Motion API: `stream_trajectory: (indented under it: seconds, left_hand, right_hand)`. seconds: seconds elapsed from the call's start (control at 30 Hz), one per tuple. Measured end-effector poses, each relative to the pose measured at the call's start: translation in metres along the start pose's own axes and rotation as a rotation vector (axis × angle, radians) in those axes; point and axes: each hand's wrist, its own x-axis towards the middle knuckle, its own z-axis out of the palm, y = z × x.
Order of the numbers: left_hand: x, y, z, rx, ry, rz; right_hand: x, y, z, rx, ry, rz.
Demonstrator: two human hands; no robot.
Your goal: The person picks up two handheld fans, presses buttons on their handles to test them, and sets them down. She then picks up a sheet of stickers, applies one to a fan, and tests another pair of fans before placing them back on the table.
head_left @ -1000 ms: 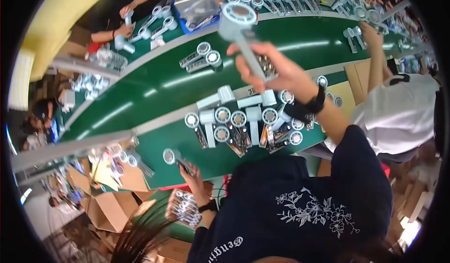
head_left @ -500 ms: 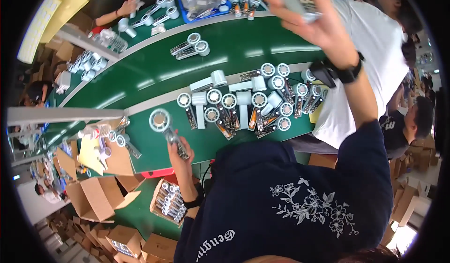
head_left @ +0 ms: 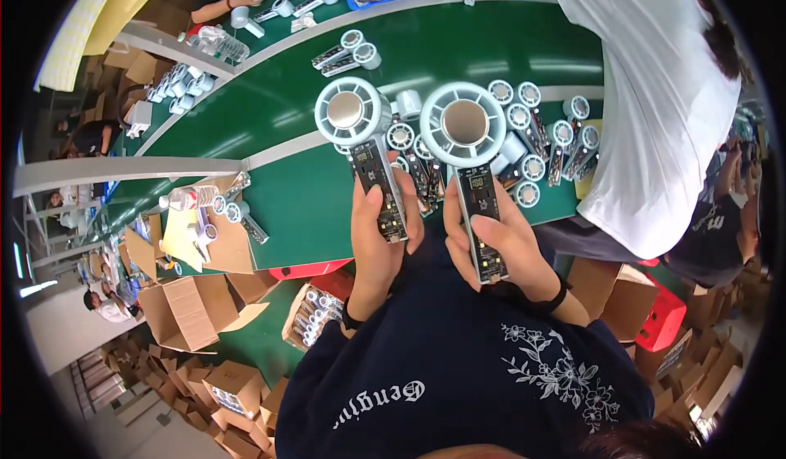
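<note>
Close in front of my chest I hold two light-blue handheld fans side by side, round ringed heads up. My left hand (head_left: pixel 381 226) grips the handle of the left fan (head_left: pixel 345 110), thumb on its exposed black circuit board. My right hand (head_left: pixel 509 242) is closed round the right fan (head_left: pixel 465 122), its thumb also pressing the open board. The two fan heads are apart. Behind them, several more half-open fans (head_left: pixel 527 194) lie in a cluster on the green table (head_left: pixel 303 234), partly hidden by the held ones.
Two fans (head_left: pixel 366 55) lie on the green strip beyond the ledge. A blue tray (head_left: pixel 354 0) stands farther back. To the left are a plastic bottle (head_left: pixel 190 198) and an open carton (head_left: pixel 184 312). A box of parts (head_left: pixel 318 316) sits below the table edge. A co-worker in white (head_left: pixel 655 115) leans in at right.
My right hand has come down from the raised upper right to beside my left hand. My left hand has moved right, bringing its fan nearer. The co-worker in white has shifted over the table.
</note>
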Motion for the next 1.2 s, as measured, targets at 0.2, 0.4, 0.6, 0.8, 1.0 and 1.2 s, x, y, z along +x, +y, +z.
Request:
stream_trajectory:
  seconds: [0.2,0.4,0.6,0.8,1.0,1.2]
  left_hand:
    - [-0.003,-0.010,0.012,-0.041,-0.154,-0.062]
    - [-0.011,-0.016,0.024,-0.023,-0.188,-0.057]
    - [-0.014,-0.012,0.020,0.062,-0.192,0.017]
    - [-0.016,-0.014,0.017,0.129,-0.146,0.028]
    - [-0.013,-0.014,0.020,0.137,-0.138,0.023]
    - [-0.008,-0.020,0.025,0.156,-0.127,0.008]
  right_hand:
    - [0.000,0.007,-0.013,-0.035,0.039,-0.178]
    - [-0.002,0.014,-0.020,-0.154,0.071,-0.289]
    - [0.001,0.017,-0.025,-0.150,0.059,-0.236]
    - [0.003,0.016,-0.022,-0.154,0.046,-0.220]
    - [0.005,0.015,-0.027,-0.156,0.059,-0.221]
    - [0.006,0.010,-0.034,-0.150,0.065,-0.221]
